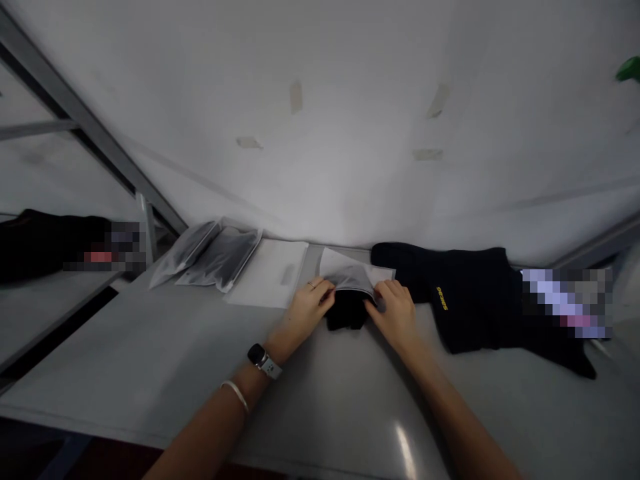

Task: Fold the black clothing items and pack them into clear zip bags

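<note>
A frosted zip bag (350, 275) lies on the table with its mouth toward me. A folded black cloth item (347, 310) is partly inside it, and its near end sticks out. My left hand (314, 300) pinches the left corner of the bag's mouth, fingers closed. On the opposite corner my right hand (395, 307) is closed, thumb against the bag edge and the cloth. How far the cloth reaches inside is partly hidden by the frosted plastic. Just right of my right hand lie dark, sock-shaped garments (475, 300) with yellow lettering.
Left of my hands, a flat frosted bag (270, 273) lies beside filled zip bags (220, 257) holding dark contents. A white wall (350, 167) with tape pieces rises behind the grey table (150, 373). A metal frame (90, 120) and another dark pile (45, 243) are at far left.
</note>
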`<state>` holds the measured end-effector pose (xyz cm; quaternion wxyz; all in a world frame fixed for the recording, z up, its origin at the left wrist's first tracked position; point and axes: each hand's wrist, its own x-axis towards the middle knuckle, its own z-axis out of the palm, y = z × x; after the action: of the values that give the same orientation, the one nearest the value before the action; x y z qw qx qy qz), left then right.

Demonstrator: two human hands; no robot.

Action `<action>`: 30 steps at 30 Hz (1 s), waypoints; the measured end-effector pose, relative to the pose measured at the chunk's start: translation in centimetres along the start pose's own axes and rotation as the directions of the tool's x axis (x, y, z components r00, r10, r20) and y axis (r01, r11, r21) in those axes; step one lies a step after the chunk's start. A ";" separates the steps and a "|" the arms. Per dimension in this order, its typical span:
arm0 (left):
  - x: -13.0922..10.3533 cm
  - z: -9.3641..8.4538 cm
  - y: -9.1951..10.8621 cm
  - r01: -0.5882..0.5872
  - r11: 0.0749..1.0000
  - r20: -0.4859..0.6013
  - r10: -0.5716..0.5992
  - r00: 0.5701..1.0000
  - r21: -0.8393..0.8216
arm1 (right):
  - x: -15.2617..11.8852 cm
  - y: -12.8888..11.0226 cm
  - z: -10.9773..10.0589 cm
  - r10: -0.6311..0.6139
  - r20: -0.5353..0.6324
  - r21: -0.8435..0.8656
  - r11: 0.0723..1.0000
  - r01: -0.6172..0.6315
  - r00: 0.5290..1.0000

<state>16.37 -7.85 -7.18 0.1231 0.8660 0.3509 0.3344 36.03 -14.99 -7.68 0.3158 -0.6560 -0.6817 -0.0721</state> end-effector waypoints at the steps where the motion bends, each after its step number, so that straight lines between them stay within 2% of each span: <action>1: -0.1 0.1 0.2 0.006 1.000 0.007 -0.006 1.000 -0.013 | 0.1 0.2 -0.2 0.017 0.002 -0.023 1.000 -0.017 1.000; 4: -0.2 0.4 0.6 0.040 0.998 0.045 -0.038 0.998 -0.049 | 0.2 0.8 -0.6 0.097 -0.020 -0.028 0.995 -0.097 0.995; 6: -0.3 0.6 0.6 0.060 0.997 0.066 -0.056 0.996 -0.050 | 0.3 1.2 -0.8 0.089 -0.008 0.049 0.995 -0.088 0.996; 9: -0.2 0.6 0.3 0.082 0.996 0.071 -0.080 0.994 -0.026 | 0.3 1.5 -1.1 -0.040 0.076 0.155 0.988 0.028 0.996; 12: 0.0 0.6 -0.1 0.072 0.997 0.078 -0.070 0.994 -0.023 | 0.2 1.1 -1.5 -0.089 0.115 0.170 0.983 0.069 0.989; 14: 0.0 0.5 -0.2 0.050 0.998 0.087 -0.047 0.995 -0.034 | 0.2 0.5 -1.8 -0.132 0.126 0.141 0.983 0.114 0.983; 18: -0.3 0.5 0.3 -0.024 0.998 0.150 0.033 0.988 -0.062 | 0.2 -0.9 -1.6 -0.284 0.169 0.007 0.958 0.287 0.944; 20: -0.4 0.5 0.6 -0.054 0.996 0.189 0.067 0.980 -0.075 | 0.3 -1.4 -1.1 -0.296 0.182 -0.040 0.950 0.308 0.938; 23: -0.5 0.6 1.2 -0.054 0.995 0.200 0.069 0.977 -0.079 | 0.3 -1.6 -0.5 -0.241 0.151 -0.086 0.963 0.256 0.959; 26: -0.4 0.5 2.0 -0.044 0.995 0.194 0.061 0.979 -0.092 | 0.3 -1.6 0.0 -0.170 0.073 -0.147 0.973 0.179 0.983; 30: -0.7 0.5 3.6 -0.029 0.990 0.210 0.058 0.976 -0.139 | 0.5 -1.3 0.3 -0.035 -0.037 -0.239 0.971 0.026 0.999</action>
<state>18.24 -10.90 -6.29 0.2112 0.8940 0.2930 0.2652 34.72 -14.63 -7.26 0.2475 -0.6770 -0.6715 -0.1717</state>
